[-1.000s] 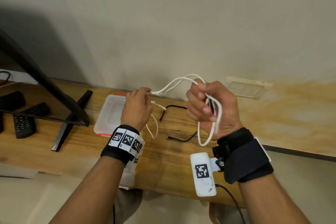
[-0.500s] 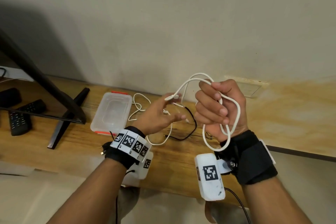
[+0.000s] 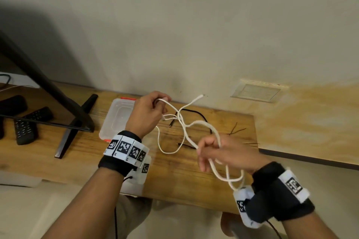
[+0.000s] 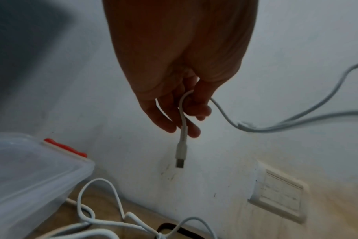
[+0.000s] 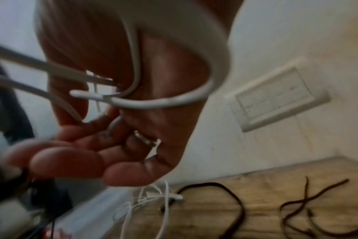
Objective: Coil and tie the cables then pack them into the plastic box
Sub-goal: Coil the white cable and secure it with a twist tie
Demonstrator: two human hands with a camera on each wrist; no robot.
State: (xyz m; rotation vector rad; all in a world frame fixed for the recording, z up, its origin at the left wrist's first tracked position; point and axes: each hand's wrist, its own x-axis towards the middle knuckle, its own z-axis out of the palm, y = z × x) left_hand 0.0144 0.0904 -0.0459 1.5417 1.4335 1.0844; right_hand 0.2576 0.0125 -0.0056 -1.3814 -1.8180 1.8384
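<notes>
A thick white cable point(image 3: 202, 121) stretches between both hands above the wooden table point(image 3: 174, 184). My right hand point(image 3: 209, 153) grips several loops of it, which hang below the fist point(image 5: 165, 101). My left hand point(image 3: 155, 106) pinches the cable near one end beside the box, and the plug point(image 4: 180, 155) dangles under the fingers point(image 4: 194, 111). The clear plastic box point(image 3: 116, 118) with orange clips lies open to the left point(image 4: 31, 169). A black cable point(image 3: 194, 111) and a thin white cable point(image 3: 165, 150) lie loose on the table.
Black twist ties point(image 3: 237, 130) lie on the table right of the cables point(image 5: 307, 207). A monitor stand point(image 3: 73, 122) and remote controls point(image 3: 29, 126) sit at the left. A wall plate point(image 3: 256, 91) is on the wall behind. The table's front edge is close under my wrists.
My right hand has dropped lower and towards the front edge with the loops. My left hand drew back towards the box and closed on the cable near its plug.
</notes>
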